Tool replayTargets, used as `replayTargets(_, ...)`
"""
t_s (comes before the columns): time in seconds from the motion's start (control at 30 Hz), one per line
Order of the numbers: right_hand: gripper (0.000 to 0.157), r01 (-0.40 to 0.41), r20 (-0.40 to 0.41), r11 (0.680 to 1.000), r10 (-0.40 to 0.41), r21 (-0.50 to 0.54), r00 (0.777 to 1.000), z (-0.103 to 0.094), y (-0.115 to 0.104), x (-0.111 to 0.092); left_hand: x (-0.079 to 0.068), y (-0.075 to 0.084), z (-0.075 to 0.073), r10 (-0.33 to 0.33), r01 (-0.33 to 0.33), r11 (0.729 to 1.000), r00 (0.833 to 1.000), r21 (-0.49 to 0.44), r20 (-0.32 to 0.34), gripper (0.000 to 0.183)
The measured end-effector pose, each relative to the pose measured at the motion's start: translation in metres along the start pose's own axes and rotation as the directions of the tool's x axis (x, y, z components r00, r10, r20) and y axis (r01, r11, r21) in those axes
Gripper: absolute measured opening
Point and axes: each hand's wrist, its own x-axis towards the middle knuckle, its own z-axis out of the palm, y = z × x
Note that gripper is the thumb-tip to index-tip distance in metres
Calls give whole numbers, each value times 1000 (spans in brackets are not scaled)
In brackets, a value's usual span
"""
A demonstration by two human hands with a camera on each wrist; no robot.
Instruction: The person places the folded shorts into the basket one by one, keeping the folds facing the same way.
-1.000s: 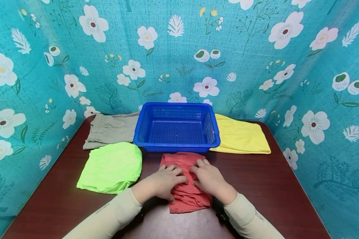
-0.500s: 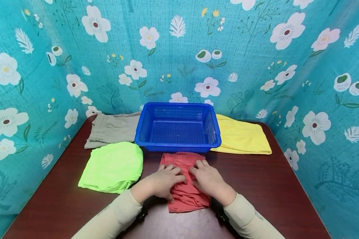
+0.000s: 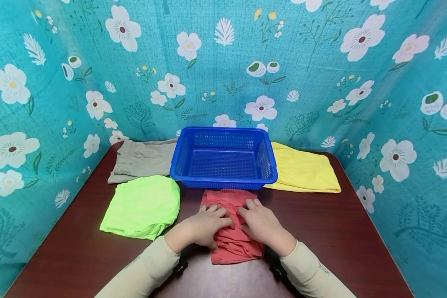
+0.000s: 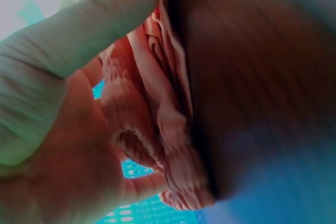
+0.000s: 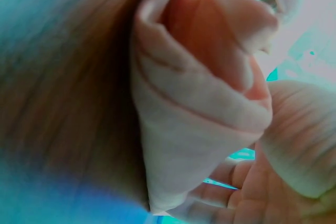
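A folded red garment (image 3: 235,253) with a ribbed, gathered upper edge lies on the table directly in front of the blue basket. My left hand (image 3: 205,227) rests on its left half, fingers spread over the cloth and thumb near the lower left edge. On the right half rests my right hand (image 3: 262,223), its fingertips against wrinkled fabric. In the left wrist view, loose folds and a gathered elastic edge of the red garment (image 4: 181,156) show beside the palm. The right wrist view has a folded corner of the red garment (image 5: 194,114) near the fingers.
Behind the red garment stands a blue plastic basket (image 3: 223,181) with nothing in it. Folded grey pants (image 3: 145,159) lie left of it, with a neon green folded garment (image 3: 141,207) in front. Yellow folded pants (image 3: 305,169) lie right. A flowered curtain surrounds the dark table (image 3: 331,231).
Both hands stay in nearly the same place on the red garment. The whole head view shifts slightly to the right across the frames.
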Motion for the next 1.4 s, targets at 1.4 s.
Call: replayTargets(1.4, 36, -297, 103, 942, 283, 157, 954, -22, 24, 1, 3, -23, -15, -415, 294, 880, 858, -372, -304, 31)
